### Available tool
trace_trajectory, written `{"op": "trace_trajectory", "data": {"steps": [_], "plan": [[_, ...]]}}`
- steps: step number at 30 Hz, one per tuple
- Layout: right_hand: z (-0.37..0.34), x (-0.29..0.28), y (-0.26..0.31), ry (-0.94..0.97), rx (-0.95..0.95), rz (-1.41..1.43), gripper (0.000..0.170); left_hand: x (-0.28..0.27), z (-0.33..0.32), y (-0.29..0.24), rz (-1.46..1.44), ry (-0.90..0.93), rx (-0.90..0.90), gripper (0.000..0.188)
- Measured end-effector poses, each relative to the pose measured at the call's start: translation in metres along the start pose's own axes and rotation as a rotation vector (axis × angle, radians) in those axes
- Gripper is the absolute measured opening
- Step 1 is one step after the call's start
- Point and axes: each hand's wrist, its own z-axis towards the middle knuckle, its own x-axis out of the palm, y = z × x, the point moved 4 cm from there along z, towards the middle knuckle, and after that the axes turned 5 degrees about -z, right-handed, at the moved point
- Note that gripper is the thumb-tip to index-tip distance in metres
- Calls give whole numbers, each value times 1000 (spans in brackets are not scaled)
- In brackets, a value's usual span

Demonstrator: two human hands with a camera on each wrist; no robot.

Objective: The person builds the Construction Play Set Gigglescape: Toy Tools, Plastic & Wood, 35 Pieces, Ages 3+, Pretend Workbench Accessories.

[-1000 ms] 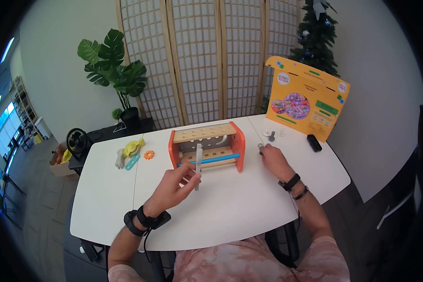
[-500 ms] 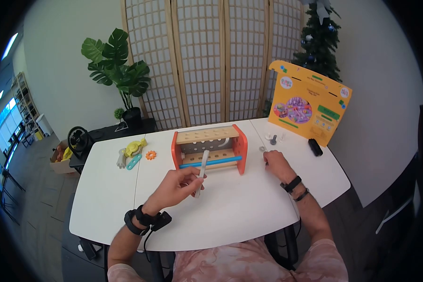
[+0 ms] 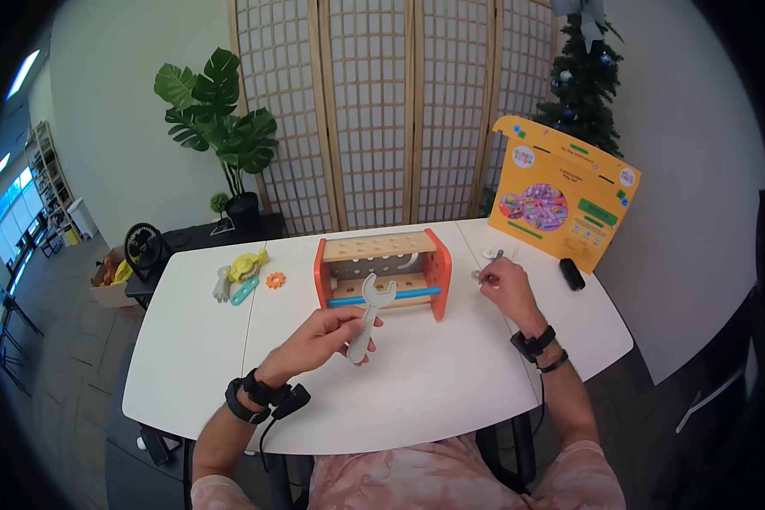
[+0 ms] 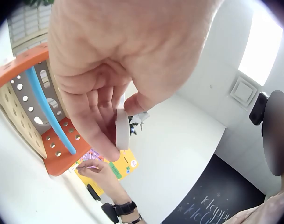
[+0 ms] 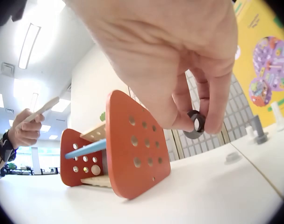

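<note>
My left hand (image 3: 319, 340) grips a light grey toy wrench (image 3: 378, 295) by its handle, its open-ended head pointing up in front of the toy workbench (image 3: 378, 247). In the left wrist view the wrench (image 4: 123, 133) appears edge-on between thumb and fingers. To the right of the workbench, my right hand (image 3: 514, 293) pinches a dark grey ring-shaped nut (image 5: 192, 134) between thumb and fingertips, above the table. Red side panels (image 5: 139, 149) with round holes and a blue bar (image 3: 346, 302) belong to the workbench. Beyond the right hand stand a grey bolt (image 5: 259, 129) and a white screw (image 5: 278, 115).
A light grey nut (image 5: 233, 157) lies on the white table (image 3: 416, 382). At the left are a yellow toy piece (image 3: 248, 264), a teal strip (image 3: 245, 291) and an orange gear (image 3: 275, 280). A yellow box (image 3: 569, 204) stands at the back right, near a black object (image 3: 572, 274).
The wrench has turned from edge-on to show its flat face in the head view, and has shifted slightly right. My right hand has moved a little to the right, with the dark nut in its fingers.
</note>
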Motion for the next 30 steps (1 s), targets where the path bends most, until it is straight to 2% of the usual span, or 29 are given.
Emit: {"op": "trace_trajectory", "data": {"steps": [1, 2, 4, 6, 8, 9, 13, 15, 18, 23, 28, 30], "plan": [[2, -8, 5, -105, -23, 58, 13, 1, 0, -1, 0, 4, -9, 37], [3, -15, 15, -103, -21, 59, 13, 2, 0, -1, 1, 9, -19, 36], [2, -43, 46, -312, -71, 105, 13, 4, 0, -3, -6, 19, -27, 35], [-3, -59, 74, -306, -91, 103, 17, 7, 0, -3, -12, 29, -33, 33], [-10, -67, 106, -322, -231, 244, 22, 11, 1, -3, -26, 40, -20, 31], [-15, -71, 124, -322, -324, 210, 24, 12, 2, -3, -25, 44, -22, 31], [-30, -63, 169, -252, -401, 263, 24, 21, 2, -1, -35, 97, -39, 32], [-34, -54, 187, -206, -600, 147, 29, 24, 1, -3, -44, 112, -29, 32], [-38, -44, 197, -231, -657, 122, 29, 27, -2, -9, -62, 123, -5, 34], [-39, -38, 197, -215, -665, 106, 32, 25, -2, -14, -3, 76, 30, 33], [-40, -42, 198, -200, -656, 81, 35, 27, -1, -13, -70, 90, 31, 34], [-40, -45, 200, -216, -717, 29, 36, 27, 0, -12, -71, 94, 31, 35]]}}
